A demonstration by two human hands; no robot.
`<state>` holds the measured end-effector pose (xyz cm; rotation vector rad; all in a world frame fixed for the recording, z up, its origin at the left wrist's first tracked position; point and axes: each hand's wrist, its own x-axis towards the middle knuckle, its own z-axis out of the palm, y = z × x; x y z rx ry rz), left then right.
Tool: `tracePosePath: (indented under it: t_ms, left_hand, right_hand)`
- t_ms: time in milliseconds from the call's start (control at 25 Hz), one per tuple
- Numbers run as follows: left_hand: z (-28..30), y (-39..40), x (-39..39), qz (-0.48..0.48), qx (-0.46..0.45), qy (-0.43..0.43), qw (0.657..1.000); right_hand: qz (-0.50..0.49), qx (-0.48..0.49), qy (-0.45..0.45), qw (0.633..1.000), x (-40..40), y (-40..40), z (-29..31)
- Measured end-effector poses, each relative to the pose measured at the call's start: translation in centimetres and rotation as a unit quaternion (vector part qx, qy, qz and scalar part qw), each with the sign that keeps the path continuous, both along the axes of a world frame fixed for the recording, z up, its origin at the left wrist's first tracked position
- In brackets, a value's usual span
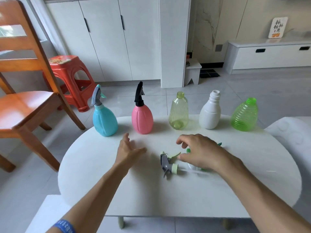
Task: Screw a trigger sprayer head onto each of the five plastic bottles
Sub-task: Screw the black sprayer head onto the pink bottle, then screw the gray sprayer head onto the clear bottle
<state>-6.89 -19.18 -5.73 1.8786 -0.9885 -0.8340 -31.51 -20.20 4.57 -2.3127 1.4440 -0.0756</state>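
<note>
Setting: a home living or dining area. Evidence: white floor-to-ceiling cabinets with black handles; wooden dining chair; red plastic stool; low white drawer unit carrying a calligraphy plaque; pale glossy floor tiles; small white oval bench.

We see two bare forearms reaching in from the lower edge, with no sleeves covering them up to where the picture cuts them off. On the left arm we find a blue wristband with a pale, blurred pattern or lettering that we cannot read. The left hand and right hand wear no gloves, and we make out no rings or watch on either.
</note>
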Motion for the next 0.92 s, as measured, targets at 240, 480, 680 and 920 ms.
tracePosePath:
  t_ms: [240,480,680,920]
  left_hand:
    - [5.5,6.7,-1.4,-0.118,-0.02,-0.164,0.979]
    - [9.0,5.8,-3.0,-0.133,-0.129,-0.181,0.966]
    - [7.6,-0.8,-6.7,-0.147,-0.146,-0.162,0.965]
    - [4.8,-12.3,-11.6,-0.108,-0.147,-0.139,0.973]
  right_hand:
    - [0.074,-0.139,0.146,0.977,3.5,3.1,-6.7]
    - [-0.07,-0.061,-0.163,0.982,2.0,1.0,-1.7]
    - [-0.216,0.039,-0.532,0.817,-3.7,-1.0,4.9]
    - [-0.304,-0.001,-0.581,0.755,-7.9,-2.8,5.9]
